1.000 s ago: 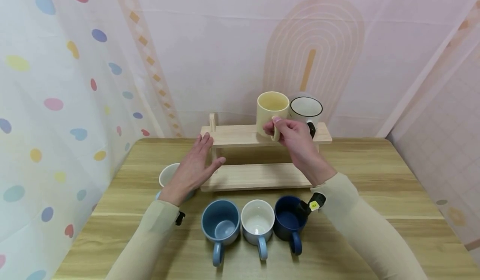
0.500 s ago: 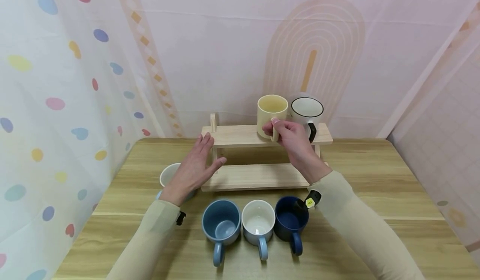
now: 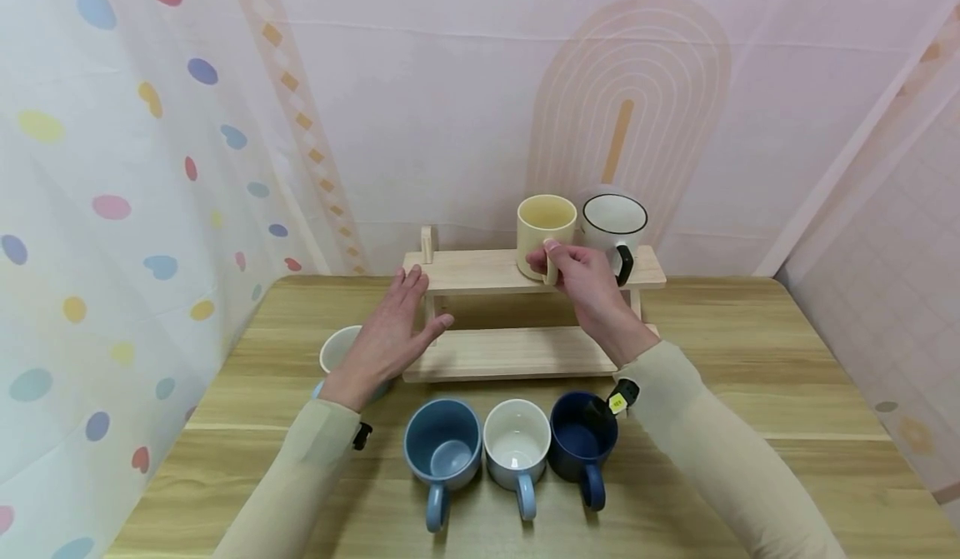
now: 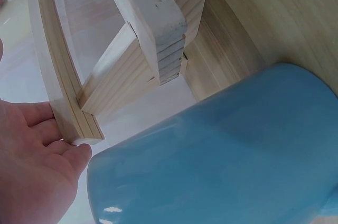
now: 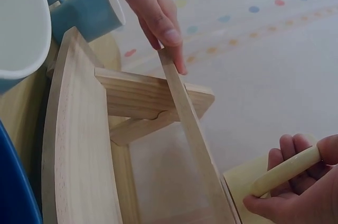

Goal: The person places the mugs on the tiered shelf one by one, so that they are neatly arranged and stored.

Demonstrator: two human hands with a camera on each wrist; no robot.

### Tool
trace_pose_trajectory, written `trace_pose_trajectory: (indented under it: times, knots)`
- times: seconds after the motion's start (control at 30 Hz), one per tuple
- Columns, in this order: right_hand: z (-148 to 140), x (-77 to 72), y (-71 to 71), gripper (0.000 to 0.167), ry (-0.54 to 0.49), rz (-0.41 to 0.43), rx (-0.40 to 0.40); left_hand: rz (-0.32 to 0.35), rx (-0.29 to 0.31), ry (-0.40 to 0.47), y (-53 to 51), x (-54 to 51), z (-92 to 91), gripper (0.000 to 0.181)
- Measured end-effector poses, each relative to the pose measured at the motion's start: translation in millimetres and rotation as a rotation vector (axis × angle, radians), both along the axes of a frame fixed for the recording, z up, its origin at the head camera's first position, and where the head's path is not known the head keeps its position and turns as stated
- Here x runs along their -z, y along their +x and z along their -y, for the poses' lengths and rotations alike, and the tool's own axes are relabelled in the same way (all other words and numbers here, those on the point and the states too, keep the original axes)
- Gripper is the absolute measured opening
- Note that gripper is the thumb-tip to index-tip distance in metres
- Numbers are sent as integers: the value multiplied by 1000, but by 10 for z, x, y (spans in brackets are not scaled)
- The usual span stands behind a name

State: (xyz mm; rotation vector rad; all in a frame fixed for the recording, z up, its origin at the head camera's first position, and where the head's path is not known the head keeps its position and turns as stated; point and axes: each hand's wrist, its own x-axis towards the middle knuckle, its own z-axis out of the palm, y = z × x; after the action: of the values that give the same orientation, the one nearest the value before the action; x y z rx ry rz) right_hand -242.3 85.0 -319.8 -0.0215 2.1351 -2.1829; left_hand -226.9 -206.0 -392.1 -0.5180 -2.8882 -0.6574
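My right hand (image 3: 592, 292) pinches the handle of a pale yellow mug (image 3: 529, 247), which stands upright on the upper tier of a small wooden two-tier rack (image 3: 472, 271). In the right wrist view the thumb and fingers close round that handle (image 5: 288, 170). Just right of it is a white mug with a black rim and black handle (image 3: 613, 216), partly behind the hand. At the rack's left end, my left hand (image 3: 386, 342) rests its extended fingers against the upper board; the left wrist view shows those fingertips touching the board's end (image 4: 79, 129).
In front of the rack stand a blue mug (image 3: 420, 451), a white-lined light blue mug (image 3: 516, 434) and a dark blue mug (image 3: 573, 451), handles toward me. Another white-lined blue mug (image 3: 337, 349) is partly hidden behind the left hand. A patterned curtain (image 3: 450, 126) hangs behind.
The yellow mug has come down slightly onto the upper board, with my right hand still gripping its handle. My left hand stays at the rack's left end.
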Motion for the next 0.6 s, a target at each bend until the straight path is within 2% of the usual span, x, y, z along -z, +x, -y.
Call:
trace_pose_trajectory:
  times: [0.6]
  knots:
    - [13, 58, -9, 41, 8, -4, 1, -20, 4, 0, 8, 9, 36, 92]
